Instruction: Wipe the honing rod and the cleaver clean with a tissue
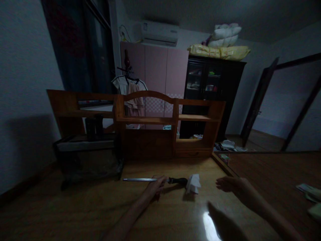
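A long knife point(140, 179) with a silver blade and a black handle point(178, 181) lies on the wooden desk point(100, 214). My left hand point(156, 187) rests on it where blade meets handle, fingers curled over it. A crumpled white tissue point(193, 183) sits just right of the handle. My right hand point(229, 185) hovers to the right of the tissue, fingers loosely bent and holding nothing, a short gap away from it.
A wooden shelf unit point(147, 134) stands at the desk's back. A dark tray-like box point(85, 157) sits at the left. The desk's right edge point(223, 165) drops to a floor with scattered papers point(227, 145). Wardrobes and a door lie beyond.
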`<state>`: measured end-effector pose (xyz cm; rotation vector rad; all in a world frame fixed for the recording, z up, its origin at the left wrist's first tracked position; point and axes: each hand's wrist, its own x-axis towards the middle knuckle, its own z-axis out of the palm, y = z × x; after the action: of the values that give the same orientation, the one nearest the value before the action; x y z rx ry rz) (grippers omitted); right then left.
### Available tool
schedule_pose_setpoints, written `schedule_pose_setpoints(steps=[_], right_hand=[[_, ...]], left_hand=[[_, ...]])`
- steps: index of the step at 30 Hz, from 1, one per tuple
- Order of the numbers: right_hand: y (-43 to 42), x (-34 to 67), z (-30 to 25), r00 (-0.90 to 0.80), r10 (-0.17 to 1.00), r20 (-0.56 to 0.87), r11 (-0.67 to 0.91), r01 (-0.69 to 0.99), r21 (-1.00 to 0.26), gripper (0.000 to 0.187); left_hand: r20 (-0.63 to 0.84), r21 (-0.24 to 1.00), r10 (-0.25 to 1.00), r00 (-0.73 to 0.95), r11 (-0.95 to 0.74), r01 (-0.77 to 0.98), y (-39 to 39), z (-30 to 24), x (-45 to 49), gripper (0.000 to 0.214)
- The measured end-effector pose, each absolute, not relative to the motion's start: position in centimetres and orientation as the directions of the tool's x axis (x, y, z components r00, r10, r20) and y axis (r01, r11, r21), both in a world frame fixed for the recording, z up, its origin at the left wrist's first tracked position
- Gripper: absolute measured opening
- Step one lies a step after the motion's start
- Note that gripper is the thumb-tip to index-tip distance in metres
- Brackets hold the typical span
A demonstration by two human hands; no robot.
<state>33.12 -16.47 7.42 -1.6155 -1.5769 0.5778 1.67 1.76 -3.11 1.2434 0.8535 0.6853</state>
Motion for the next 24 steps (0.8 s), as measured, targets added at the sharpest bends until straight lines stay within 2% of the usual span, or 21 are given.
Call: schedule_pose_setpoints(steps=[3, 6, 8, 10, 12, 14, 16, 19, 22, 24], right_hand=[[-14.9, 32.1, 4.9, 0.039, 0.928, 0.371, 0.204, 0.778, -0.594, 0.038], [-13.4, 29.4, 4.7, -0.090, 0.888, 0.451, 0.319, 0.828, -0.462, 0.047], [-12.3, 27.8, 5.0, -0.217, 0.880, 0.422, 0.395, 0.828, -0.397, 0.054], [-11.3, 26.9, 5.1, -0.318, 0.891, 0.325, 0.425, 0.835, -0.350, 0.049], [-10.4, 27.1, 5.1, -0.345, 0.911, 0.224, 0.406, 0.846, -0.347, 0.031], [-9.3, 28.1, 5.4, -0.248, 0.944, 0.219, 0.316, 0.872, -0.373, 0.021], [-8.1, 29.5, 6.1, -0.071, 0.944, 0.322, 0.201, 0.898, -0.391, 0.028], [-6.2, 30.5, 7.2, 0.107, 0.857, 0.504, 0.142, 0.892, -0.430, 0.032], [-4.7, 28.9, 7.1, 0.173, 0.771, 0.613, 0.198, 0.850, -0.488, 0.031], [-4.4, 26.9, 6.3, 0.068, 0.788, 0.612, 0.350, 0.768, -0.536, 0.031]], left_hand=[[-0.149, 0.982, 0.834, 0.531, 0.189, -0.021, 1.9, -3.3, 1.6, 0.037], [-0.131, 0.983, 0.833, 0.537, 0.180, -0.040, 1.8, -3.2, 1.5, 0.037], [-0.122, 0.983, 0.833, 0.539, 0.175, -0.048, 1.6, -2.9, 1.4, 0.036], [-0.117, 0.984, 0.834, 0.540, 0.171, -0.052, 1.5, -2.7, 1.3, 0.036], [-0.114, 0.984, 0.832, 0.543, 0.171, -0.055, 1.5, -2.7, 1.3, 0.036], [-0.114, 0.983, 0.829, 0.548, 0.175, -0.061, 1.5, -2.7, 1.3, 0.037], [-0.118, 0.980, 0.829, 0.547, 0.185, -0.069, 1.6, -2.9, 1.4, 0.037], [-0.136, 0.975, 0.828, 0.543, 0.210, -0.076, 1.6, -3.1, 1.4, 0.036], [-0.157, 0.969, 0.831, 0.534, 0.235, -0.081, 1.5, -3.0, 1.5, 0.036], [-0.169, 0.964, 0.833, 0.527, 0.251, -0.088, 1.4, -2.9, 1.5, 0.036]])
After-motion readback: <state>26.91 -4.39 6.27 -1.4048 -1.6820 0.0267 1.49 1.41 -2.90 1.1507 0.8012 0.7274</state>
